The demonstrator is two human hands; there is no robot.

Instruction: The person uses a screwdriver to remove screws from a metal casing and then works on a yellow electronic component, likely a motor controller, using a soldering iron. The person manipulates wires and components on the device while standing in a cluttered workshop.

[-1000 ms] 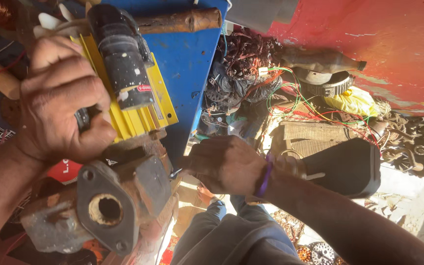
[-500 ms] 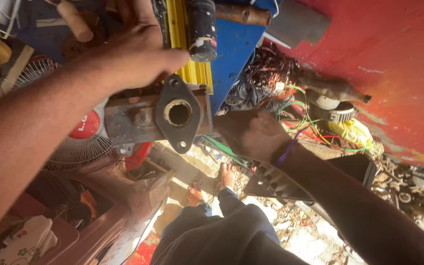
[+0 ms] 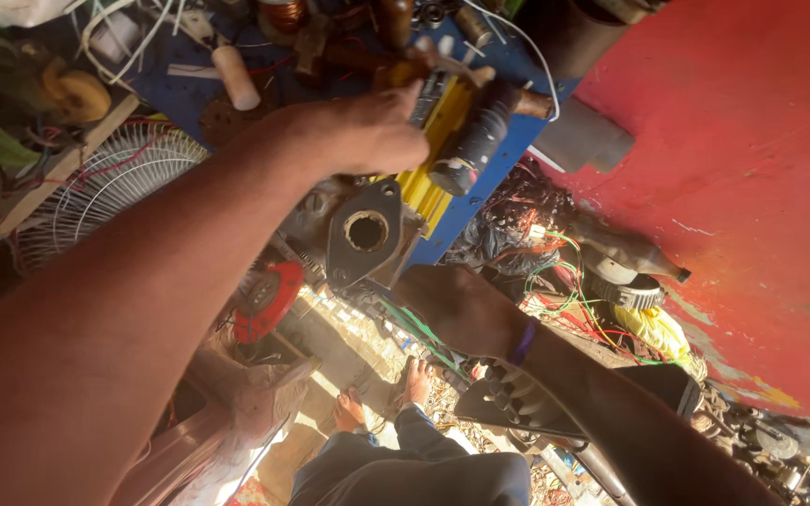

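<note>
The left hand (image 3: 367, 136) lay closed over the near end of a yellow tool body (image 3: 433, 155), fingers wrapped around its upper edge, while a dark cylindrical motor (image 3: 475, 141) sat fixed against the tool's right flank. This yellow piece rested on the blue tabletop (image 3: 508, 159), its long axis running from about one o'clock down to seven o'clock, so that its lower end pointed toward a grey metal flange with a round hole (image 3: 366, 231) just beneath it. The left hand was plainly the nearer of the two, being in contact with the tool; the right hand (image 3: 457, 309) hung well apart at about five o'clock from it, below the tabletop edge, back of the hand upward, with a purple band (image 3: 522, 344) at the wrist. Whether that right hand gripped anything I could not tell, as its fingers were turned out of sight. The yellow body looked ribbed and worn, dusty along its edges. Near it, at three o'clock, lay a tangle of coloured wires (image 3: 555, 272); at nine o'clock a white fan guard (image 3: 105, 187); a red wall (image 3: 752, 187) filled the right side.
</note>
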